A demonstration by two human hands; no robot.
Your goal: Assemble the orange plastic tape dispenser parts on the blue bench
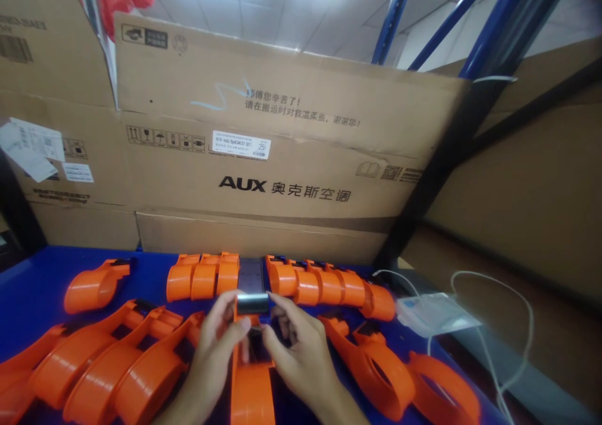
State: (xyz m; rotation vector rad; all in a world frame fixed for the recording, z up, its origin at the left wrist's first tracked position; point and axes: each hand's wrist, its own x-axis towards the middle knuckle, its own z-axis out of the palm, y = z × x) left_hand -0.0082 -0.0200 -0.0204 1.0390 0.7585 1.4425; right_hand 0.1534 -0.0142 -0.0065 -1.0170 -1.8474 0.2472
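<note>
An orange tape dispenser (pixel 252 390) is held in front of me, its wide ring toward me and its head pointing away. A shiny dark-silver roller (pixel 253 303) lies across its head. My left hand (pixel 219 334) is closed around the left side of the head, with the thumb near the roller's left end. From the right, my right hand (pixel 298 340) grips the head, index finger at the roller's right end and thumb below it. My fingers partly hide the parts beneath the roller.
More orange tape dispensers (pixel 141 384) stand in rows on the blue shelf (pixel 28 287), both sides. A dark flat piece (pixel 251 274) lies behind the roller. Cardboard (pixel 282 155) walls the back. At right are a blue post (pixel 451 130), a white cable (pixel 529 312) and a clear plastic bag (pixel 437 313).
</note>
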